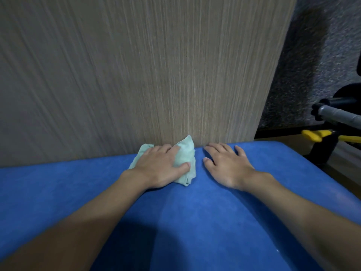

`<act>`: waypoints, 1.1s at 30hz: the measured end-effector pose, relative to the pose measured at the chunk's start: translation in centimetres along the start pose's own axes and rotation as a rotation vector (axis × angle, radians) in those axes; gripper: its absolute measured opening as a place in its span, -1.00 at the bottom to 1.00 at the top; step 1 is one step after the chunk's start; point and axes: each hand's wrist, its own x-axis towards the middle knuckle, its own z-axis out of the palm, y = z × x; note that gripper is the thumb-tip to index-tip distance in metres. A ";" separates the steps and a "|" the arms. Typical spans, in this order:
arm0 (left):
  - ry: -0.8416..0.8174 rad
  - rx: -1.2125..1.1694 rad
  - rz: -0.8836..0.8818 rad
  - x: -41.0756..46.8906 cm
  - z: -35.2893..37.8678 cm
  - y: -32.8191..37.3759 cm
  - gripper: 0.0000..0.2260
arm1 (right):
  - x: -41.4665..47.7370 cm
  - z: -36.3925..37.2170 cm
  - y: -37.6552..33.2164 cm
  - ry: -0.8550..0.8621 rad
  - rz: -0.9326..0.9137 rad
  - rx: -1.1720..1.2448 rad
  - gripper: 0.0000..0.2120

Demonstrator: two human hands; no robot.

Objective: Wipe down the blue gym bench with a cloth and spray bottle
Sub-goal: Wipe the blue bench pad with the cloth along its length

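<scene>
- The blue bench (195,222) carries the pale green cloth (185,153), crumpled at the bench's far edge.
- Our left hand (160,165) presses the cloth down, fingers extended.
- Our right hand (226,165) lies flat on the bench just beside the cloth, fingers spread, holding nothing.
- A wood-grain panel (136,75) rises behind the bench's far edge.
- A grey bar (336,114) and a yellow fitting (312,134) sit beyond the bench's right corner.

The left hand (162,166), reaching from the lower left to mid-frame, lies palm-down with fingers straight. The right hand (227,167), from the lower right, lies flat beside it, fingers spread.
</scene>
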 end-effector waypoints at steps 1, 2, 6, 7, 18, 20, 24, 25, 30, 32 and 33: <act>0.003 -0.002 -0.007 -0.4 -0.1 -0.8 -0.18 | 0.0 0.1 0.0 0.001 0.002 -0.003 -0.49; 0.013 0.009 -0.017 -0.9 -0.3 -1.7 -0.19 | 0.0 0.1 0.0 0.005 0.003 -0.004 -0.49; 0.024 0.110 -0.134 -3.5 -0.8 -5.9 -0.21 | 0.1 -0.2 -0.7 0.021 0.025 -0.063 -0.54; 0.017 0.121 -0.175 -4.1 -1.0 -6.5 -0.21 | 0.2 -0.3 -1.4 0.042 0.013 -0.080 -0.57; -0.003 0.046 -0.108 -2.1 -0.6 -4.0 -0.31 | 1.0 1.4 -5.8 -0.010 -0.139 0.000 -0.53; -0.001 0.053 -0.108 -2.6 -0.7 -5.4 -0.25 | 0.8 1.4 -5.9 -0.029 -0.129 -0.023 -0.52; 0.006 0.069 -0.129 -3.8 -0.8 -9.1 -0.21 | 0.5 1.1 -6.2 -0.052 -0.092 -0.038 -0.52; 0.004 0.067 -0.143 -4.3 -1.0 -10.1 -0.21 | 0.4 1.0 -6.3 -0.050 -0.093 -0.040 -0.52; -0.008 0.132 -0.221 -5.6 -1.5 -11.5 -0.31 | 0.5 0.9 -7.2 -0.041 -0.035 -0.079 -0.54; 0.007 0.140 -0.206 -5.1 -1.5 -10.1 -0.41 | 1.1 1.0 -8.9 -0.010 -0.027 -0.104 -0.58; 0.010 0.129 -0.192 -4.9 -1.5 -9.5 -0.43 | 1.4 1.2 -10.1 0.006 -0.035 -0.077 -0.58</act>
